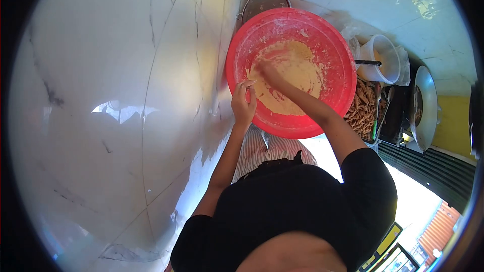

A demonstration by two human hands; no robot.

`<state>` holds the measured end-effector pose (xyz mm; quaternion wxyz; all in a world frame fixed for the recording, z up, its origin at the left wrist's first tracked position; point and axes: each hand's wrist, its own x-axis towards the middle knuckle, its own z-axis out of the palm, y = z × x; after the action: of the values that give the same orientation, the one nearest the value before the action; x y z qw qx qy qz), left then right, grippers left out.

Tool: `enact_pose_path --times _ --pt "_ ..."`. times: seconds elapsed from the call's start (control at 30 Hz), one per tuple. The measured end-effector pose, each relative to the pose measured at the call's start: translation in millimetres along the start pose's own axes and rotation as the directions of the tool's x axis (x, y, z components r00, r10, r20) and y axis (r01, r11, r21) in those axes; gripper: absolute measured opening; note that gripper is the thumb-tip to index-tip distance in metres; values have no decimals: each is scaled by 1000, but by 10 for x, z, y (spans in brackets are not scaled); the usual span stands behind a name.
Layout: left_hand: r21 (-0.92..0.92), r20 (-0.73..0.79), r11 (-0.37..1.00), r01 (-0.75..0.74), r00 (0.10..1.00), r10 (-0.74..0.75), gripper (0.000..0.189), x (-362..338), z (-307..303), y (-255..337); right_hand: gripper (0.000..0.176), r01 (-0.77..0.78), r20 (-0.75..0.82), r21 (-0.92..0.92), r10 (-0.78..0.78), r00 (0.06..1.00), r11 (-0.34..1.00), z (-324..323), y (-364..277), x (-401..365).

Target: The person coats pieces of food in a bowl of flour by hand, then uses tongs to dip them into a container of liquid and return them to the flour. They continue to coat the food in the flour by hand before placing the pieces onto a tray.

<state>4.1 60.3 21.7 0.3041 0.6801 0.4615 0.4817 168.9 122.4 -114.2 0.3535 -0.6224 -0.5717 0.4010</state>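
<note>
A large red basin holds a pale yellow, floury batter with streaks and lumps clinging to its walls. My left hand grips the basin's near left rim, its fingers bent over the edge and batter on the fingertips. Inside, my right hand reaches down into the batter at the left part of the basin. Motion smears its fingers, and they are partly sunk in the mix.
Behind the basin stands a metal pot with a handle. To the right are a white bucket, a tray of brown fried strips with green-handled tongs, and a wide metal wok. A tiled wall closes off the left.
</note>
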Motion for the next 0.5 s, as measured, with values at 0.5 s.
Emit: enact_pose_path --times 0.5 --pt "-25 -3 1000 -15 1000 15 11 20 -22 40 11 89 -509 199 26 860 976 -709 899 646"
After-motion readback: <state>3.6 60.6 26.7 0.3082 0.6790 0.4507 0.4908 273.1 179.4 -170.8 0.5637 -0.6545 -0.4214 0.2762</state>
